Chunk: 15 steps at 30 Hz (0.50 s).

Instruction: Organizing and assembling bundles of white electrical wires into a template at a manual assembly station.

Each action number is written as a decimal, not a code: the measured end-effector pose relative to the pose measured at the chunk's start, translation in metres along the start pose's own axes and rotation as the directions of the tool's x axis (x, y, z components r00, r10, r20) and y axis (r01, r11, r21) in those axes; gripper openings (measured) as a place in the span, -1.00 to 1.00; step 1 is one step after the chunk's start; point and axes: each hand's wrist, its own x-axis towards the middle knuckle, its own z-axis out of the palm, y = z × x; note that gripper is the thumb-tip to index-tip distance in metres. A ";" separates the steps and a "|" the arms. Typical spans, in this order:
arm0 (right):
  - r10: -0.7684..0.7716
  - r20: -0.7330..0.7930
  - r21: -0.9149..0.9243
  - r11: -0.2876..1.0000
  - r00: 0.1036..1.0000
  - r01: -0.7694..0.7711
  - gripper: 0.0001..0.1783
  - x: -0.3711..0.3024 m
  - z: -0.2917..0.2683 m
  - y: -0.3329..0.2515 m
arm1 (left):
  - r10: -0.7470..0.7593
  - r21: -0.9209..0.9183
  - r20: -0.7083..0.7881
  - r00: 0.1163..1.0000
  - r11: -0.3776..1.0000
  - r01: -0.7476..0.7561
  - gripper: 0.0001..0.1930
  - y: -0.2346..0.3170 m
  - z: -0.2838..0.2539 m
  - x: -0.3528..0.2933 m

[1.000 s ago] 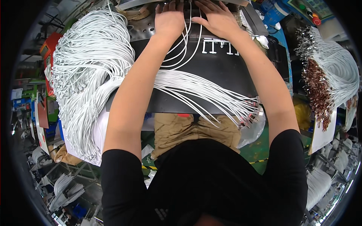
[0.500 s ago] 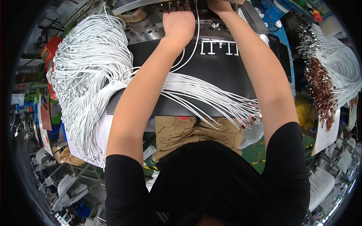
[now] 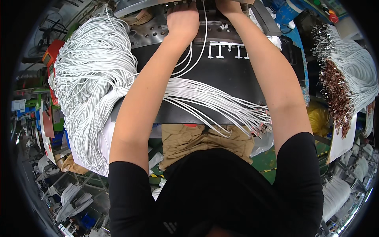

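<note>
1. Now my bare left hand (image 3: 183,19) sits slightly farther from the thin, white, round cable (image 3: 206,29), its fingertips hidden (I cannot tell their grip).
2. My bare right hand (image 3: 229,7), spread wide a second ago, has its fingers out of sight, grip unclear.
3. The cable rises between both hands toward the grey metal machine edge (image 3: 142,6).

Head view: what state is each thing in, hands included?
Left hand: fingertips hidden at the metal bar, grip unclear.
Right hand: mostly hidden, grip unclear.
Left cable heap: piled.
Cable bundle: spread across the black tabletop.
White plastic piece: lying flat.
Upper cables: loosely curved.
Right cables: bunched.
</note>
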 end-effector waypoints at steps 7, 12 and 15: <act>-0.007 0.013 -0.088 0.996 1.000 0.008 -0.77 0.000 -0.004 -0.009 | -0.108 0.231 0.257 0.960 0.972 0.048 -0.71 0.000 0.022 0.004; -0.015 0.042 -0.117 0.993 0.999 0.020 -0.74 0.007 -0.012 -0.027 | -0.140 0.174 0.207 0.968 0.979 0.105 -0.73 0.007 0.022 0.009; -0.052 0.279 -0.234 0.965 0.959 0.120 -0.67 0.001 -0.030 -0.057 | -0.208 0.175 0.263 0.942 0.971 0.166 -0.68 0.005 0.010 0.009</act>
